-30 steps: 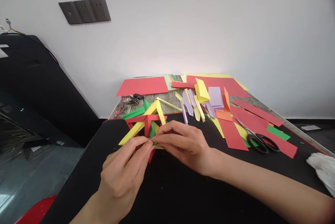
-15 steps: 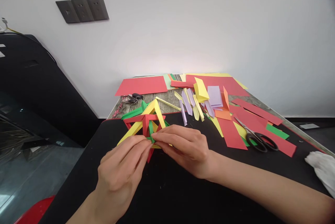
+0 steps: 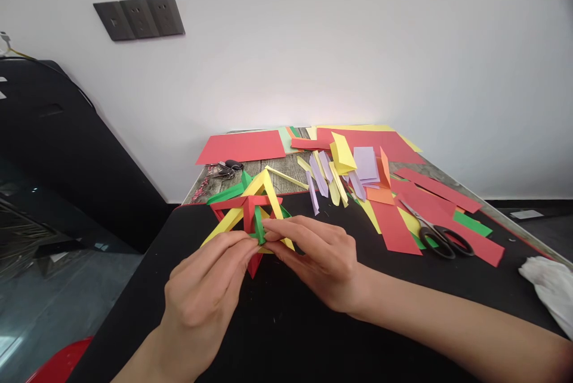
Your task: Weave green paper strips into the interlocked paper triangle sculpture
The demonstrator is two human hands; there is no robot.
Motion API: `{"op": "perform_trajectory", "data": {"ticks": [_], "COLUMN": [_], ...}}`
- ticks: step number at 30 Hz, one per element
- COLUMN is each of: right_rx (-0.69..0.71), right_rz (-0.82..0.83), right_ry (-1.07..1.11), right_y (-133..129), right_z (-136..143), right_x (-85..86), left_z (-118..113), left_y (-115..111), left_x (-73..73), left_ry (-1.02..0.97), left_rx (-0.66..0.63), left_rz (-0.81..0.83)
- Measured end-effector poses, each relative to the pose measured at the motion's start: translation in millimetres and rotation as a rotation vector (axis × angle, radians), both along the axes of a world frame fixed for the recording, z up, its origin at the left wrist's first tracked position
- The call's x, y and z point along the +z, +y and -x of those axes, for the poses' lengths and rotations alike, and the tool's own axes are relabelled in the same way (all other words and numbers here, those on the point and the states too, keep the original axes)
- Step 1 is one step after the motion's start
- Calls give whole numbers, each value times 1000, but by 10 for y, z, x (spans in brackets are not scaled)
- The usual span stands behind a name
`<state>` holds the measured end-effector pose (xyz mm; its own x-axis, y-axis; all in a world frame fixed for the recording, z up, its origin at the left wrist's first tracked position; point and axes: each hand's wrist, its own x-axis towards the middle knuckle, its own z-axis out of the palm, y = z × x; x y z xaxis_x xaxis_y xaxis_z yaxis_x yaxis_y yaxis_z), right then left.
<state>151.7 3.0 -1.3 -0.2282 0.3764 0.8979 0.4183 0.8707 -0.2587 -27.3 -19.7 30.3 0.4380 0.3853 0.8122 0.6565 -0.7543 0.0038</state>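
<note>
Red-yellow-green folded-paper frame [image 3: 248, 213], at left over the black table mat [image 3: 335, 347], looks light and crushable, so I'd hold only creases, as left hand [image 3: 203, 299] and right hand [image 3: 316, 252] pinch its green corner [image 3: 259, 228].

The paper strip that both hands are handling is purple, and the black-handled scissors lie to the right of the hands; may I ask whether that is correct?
Not quite: the head view shows that the paper strip handled by the left hand and right hand is green, not purple. The black-handled scissors do lie to the right of the hands.
</note>
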Motion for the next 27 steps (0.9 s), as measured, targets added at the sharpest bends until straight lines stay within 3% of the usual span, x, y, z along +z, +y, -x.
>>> {"op": "perform_trajectory", "data": {"ticks": [13,27], "right_rx": [60,91], "right_rz": [109,84], "right_ry": [81,136], "right_y": [-40,-26], "right_z": [28,62], "right_x": [9,38], "left_z": [14,13], "left_y": [-3,30], "left_x": [14,-67], "left_ry": [60,28], "left_rx": [-6,-55], "left_rz": [-11,-45]}}
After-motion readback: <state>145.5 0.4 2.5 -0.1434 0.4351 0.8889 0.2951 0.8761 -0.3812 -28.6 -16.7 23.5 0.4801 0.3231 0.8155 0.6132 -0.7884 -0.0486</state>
